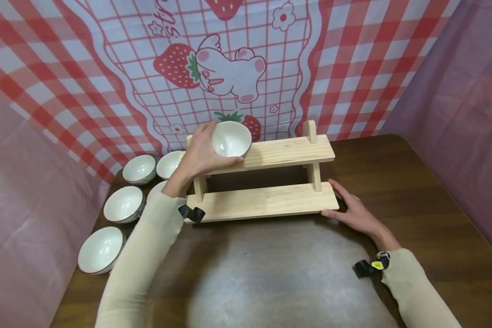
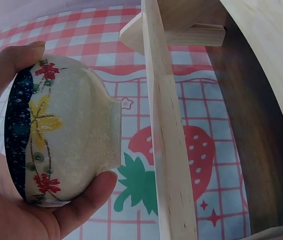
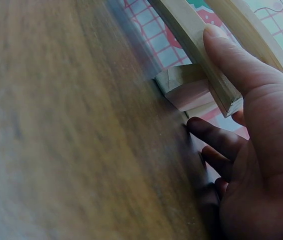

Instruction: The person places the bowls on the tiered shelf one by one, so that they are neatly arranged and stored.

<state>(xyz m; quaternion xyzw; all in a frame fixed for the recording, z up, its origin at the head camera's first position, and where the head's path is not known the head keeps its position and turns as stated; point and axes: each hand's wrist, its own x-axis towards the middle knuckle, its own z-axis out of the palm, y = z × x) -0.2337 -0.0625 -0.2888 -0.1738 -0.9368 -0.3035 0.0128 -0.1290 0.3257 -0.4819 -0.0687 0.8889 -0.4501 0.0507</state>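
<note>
My left hand (image 1: 202,152) grips a small bowl (image 1: 231,138) over the left part of a two-tier wooden shelf's upper board (image 1: 287,152). Seen from the left wrist, the bowl (image 2: 79,130) has red and yellow flowers and a dark blue band at its rim. Thumb and fingers span it from rim to foot, and the foot faces the board edge. At the shelf's right end, my right hand (image 1: 354,214) holds the lower board (image 1: 266,202), the thumb (image 3: 231,55) on its front edge and some fingers round the end.
Several similar bowls (image 1: 124,205) stand in rows on the brown table (image 1: 270,269) at the left, partly hidden by my left sleeve (image 1: 143,255). A red and white strawberry cloth (image 1: 233,73) hangs right behind the shelf. Pink fabric (image 1: 455,91) closes off both sides.
</note>
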